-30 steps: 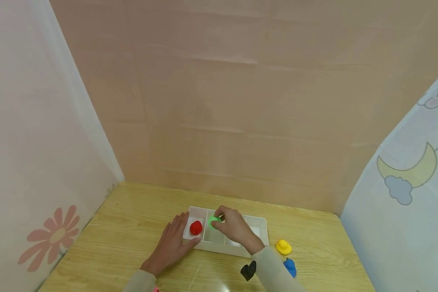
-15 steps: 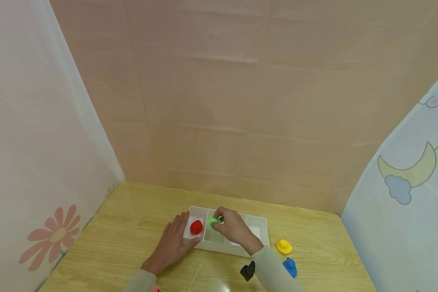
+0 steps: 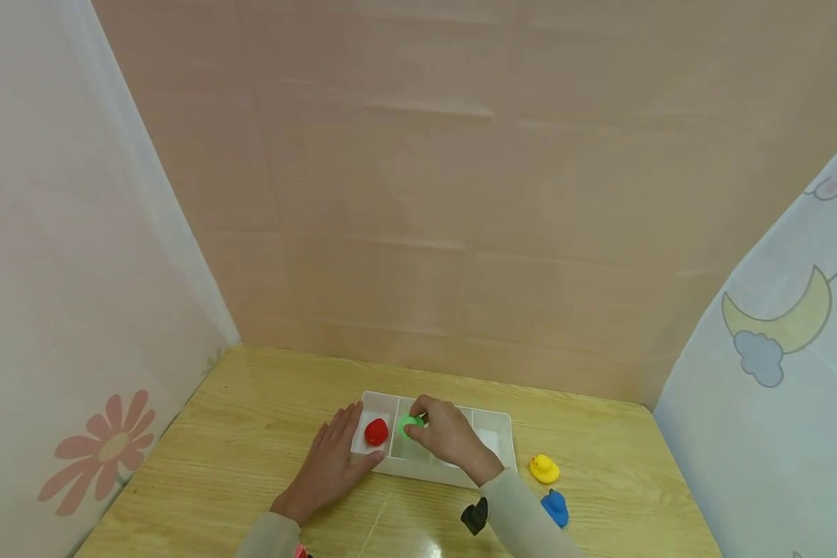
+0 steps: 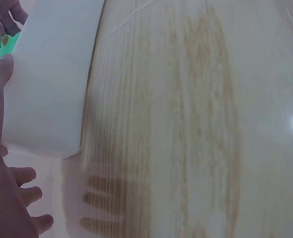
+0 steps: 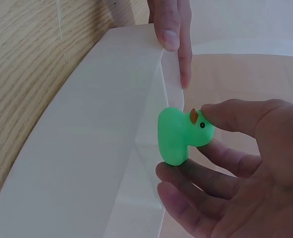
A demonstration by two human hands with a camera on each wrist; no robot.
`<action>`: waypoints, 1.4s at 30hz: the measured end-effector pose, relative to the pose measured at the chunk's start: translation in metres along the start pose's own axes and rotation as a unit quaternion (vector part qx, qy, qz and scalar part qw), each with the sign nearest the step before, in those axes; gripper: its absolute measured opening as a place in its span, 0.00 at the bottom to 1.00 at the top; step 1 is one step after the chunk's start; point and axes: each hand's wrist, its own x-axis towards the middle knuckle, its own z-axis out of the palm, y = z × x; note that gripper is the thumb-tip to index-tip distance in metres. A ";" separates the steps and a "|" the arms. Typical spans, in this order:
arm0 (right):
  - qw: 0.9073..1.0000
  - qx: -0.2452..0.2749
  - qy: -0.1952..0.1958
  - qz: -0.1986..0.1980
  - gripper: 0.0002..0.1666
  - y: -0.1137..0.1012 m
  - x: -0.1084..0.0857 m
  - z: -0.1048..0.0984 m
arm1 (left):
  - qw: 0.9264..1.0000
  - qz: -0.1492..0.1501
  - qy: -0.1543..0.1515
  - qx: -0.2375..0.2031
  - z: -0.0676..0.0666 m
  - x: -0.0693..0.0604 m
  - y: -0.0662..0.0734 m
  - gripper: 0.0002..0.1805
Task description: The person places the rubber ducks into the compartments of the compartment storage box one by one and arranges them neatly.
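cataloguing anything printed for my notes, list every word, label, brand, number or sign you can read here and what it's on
None: no readable text in any view.
The green duck and the white tray show no lettering.
The hangings carry only pictures: a flower, a moon and a cloud.
Any small marks on the yellow duck or blue duck are too small to read.

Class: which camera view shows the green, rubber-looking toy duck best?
The right wrist view: the green, rubber-looking toy duck appears large, its body, beak and eye plain. The head view shows it small, partly covered by the right hand; the left wrist view, only part, near the edge.
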 end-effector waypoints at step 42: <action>0.952 -0.261 -0.007 -0.158 0.11 0.013 0.011 0.019 | 1.000 -0.020 -0.012 0.002 0.001 0.004 0.001 0.57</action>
